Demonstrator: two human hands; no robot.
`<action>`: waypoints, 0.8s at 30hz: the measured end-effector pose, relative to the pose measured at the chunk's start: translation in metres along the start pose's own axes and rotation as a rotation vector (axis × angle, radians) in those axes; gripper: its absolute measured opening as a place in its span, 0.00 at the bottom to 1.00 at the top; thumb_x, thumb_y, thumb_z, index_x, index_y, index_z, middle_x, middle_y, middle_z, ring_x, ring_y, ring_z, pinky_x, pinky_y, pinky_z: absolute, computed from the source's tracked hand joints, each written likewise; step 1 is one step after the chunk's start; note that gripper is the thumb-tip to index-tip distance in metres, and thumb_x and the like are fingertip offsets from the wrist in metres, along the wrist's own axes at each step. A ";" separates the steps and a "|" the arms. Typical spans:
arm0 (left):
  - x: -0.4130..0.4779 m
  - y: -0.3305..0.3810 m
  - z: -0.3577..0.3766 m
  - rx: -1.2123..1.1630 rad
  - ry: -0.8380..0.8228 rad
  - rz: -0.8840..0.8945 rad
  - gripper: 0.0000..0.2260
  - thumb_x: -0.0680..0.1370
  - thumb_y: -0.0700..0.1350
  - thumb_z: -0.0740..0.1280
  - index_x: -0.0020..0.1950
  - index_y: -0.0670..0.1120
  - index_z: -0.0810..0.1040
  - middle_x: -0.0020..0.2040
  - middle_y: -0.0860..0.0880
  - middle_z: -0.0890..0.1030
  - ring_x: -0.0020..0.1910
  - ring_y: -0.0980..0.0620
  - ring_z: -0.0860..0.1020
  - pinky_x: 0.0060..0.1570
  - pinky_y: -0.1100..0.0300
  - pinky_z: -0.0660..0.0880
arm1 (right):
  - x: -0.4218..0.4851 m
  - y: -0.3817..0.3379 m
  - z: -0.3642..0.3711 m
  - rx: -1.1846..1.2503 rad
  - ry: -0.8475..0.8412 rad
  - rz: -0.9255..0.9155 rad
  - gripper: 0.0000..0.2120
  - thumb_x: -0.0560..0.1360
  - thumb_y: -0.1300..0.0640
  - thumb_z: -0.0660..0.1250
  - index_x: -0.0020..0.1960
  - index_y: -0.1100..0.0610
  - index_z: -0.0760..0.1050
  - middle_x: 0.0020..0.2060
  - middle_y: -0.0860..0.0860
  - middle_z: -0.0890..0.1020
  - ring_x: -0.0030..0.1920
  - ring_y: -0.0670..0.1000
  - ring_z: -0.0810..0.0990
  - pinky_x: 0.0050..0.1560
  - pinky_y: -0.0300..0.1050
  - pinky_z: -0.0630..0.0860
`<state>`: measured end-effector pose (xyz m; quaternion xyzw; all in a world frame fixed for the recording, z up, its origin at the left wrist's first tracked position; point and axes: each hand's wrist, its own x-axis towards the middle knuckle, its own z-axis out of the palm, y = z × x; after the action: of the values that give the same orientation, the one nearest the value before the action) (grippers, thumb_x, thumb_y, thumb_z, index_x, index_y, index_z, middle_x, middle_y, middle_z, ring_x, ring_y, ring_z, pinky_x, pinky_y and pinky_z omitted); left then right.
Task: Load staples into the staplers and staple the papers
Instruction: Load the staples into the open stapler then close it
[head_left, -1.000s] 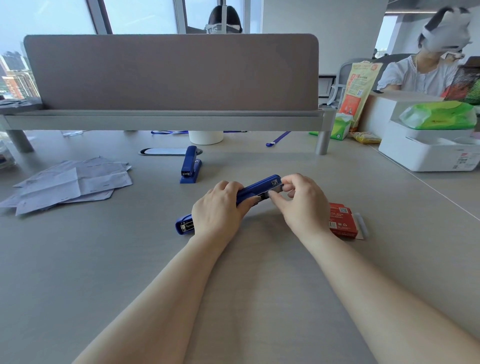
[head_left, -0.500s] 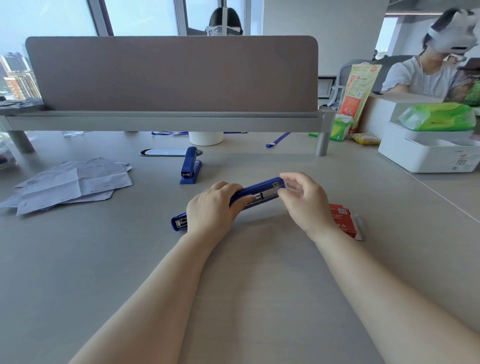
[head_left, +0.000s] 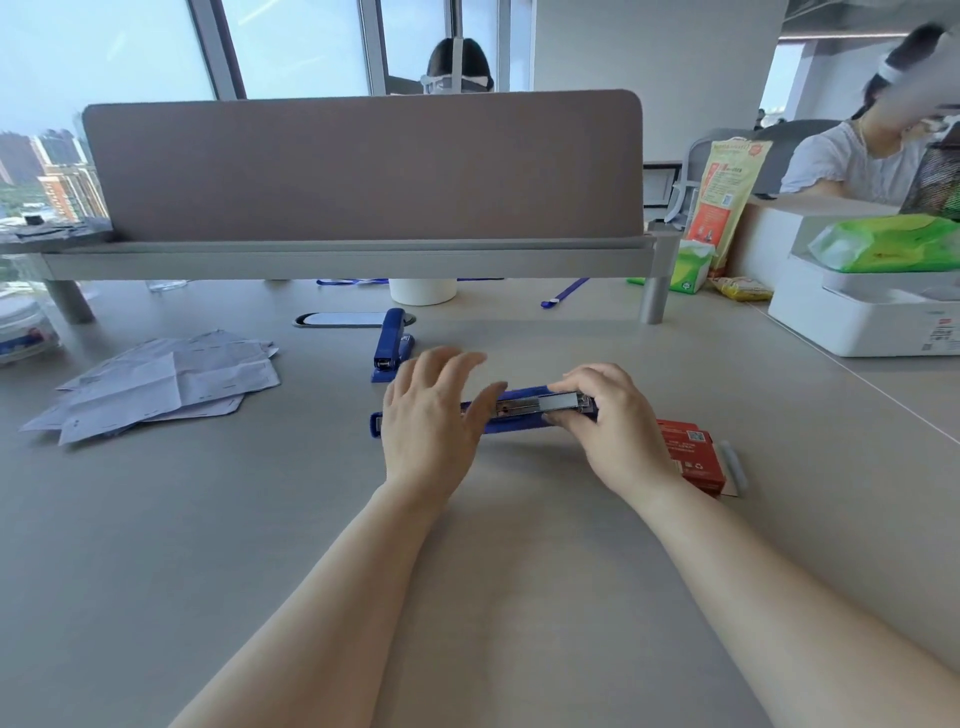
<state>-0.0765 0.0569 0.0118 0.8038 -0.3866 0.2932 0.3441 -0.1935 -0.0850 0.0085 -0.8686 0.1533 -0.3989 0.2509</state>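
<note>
Right hand fingers grasp open stapler; left hand fingers released (labels unreadable).

Open-plan office: a fabric divider screen is splitting the shared tabletop, tall windows are overlooking city buildings, and other people are sitting at neighbouring desks.

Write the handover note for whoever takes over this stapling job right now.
Left hand: open, fingers spread over the opened stapler, no grip.
Right hand: steadies the stapler's front end, where a staple strip sits in the exposed channel.
Second stapler: closed, behind, untouched.
Red staple box: right of the right hand.
Papers: loose pile at far left.
Done: strip placed.
Left: close this stapler, check the other, staple the papers.
</note>
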 end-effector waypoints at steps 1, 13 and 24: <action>0.000 0.004 -0.003 -0.033 0.054 -0.046 0.14 0.75 0.58 0.62 0.52 0.51 0.77 0.50 0.52 0.78 0.51 0.48 0.74 0.48 0.56 0.70 | 0.001 0.001 0.000 0.025 0.010 0.030 0.10 0.68 0.61 0.73 0.49 0.56 0.80 0.48 0.51 0.78 0.48 0.49 0.77 0.48 0.39 0.72; 0.002 0.002 0.002 -0.600 -0.288 -0.548 0.18 0.80 0.58 0.52 0.50 0.48 0.75 0.48 0.53 0.82 0.32 0.52 0.81 0.37 0.56 0.76 | 0.008 -0.007 -0.001 0.551 0.078 0.303 0.05 0.71 0.61 0.71 0.46 0.57 0.77 0.38 0.48 0.80 0.34 0.39 0.80 0.36 0.35 0.79; 0.006 0.003 -0.003 -1.009 -0.076 -0.532 0.05 0.82 0.46 0.53 0.51 0.50 0.67 0.52 0.50 0.77 0.52 0.50 0.79 0.52 0.57 0.77 | 0.004 -0.012 0.000 0.614 -0.031 0.359 0.05 0.72 0.60 0.70 0.47 0.59 0.77 0.37 0.49 0.78 0.34 0.40 0.81 0.40 0.42 0.82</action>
<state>-0.0762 0.0550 0.0190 0.6196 -0.2750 -0.0537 0.7332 -0.1902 -0.0769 0.0171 -0.7176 0.1727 -0.3628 0.5688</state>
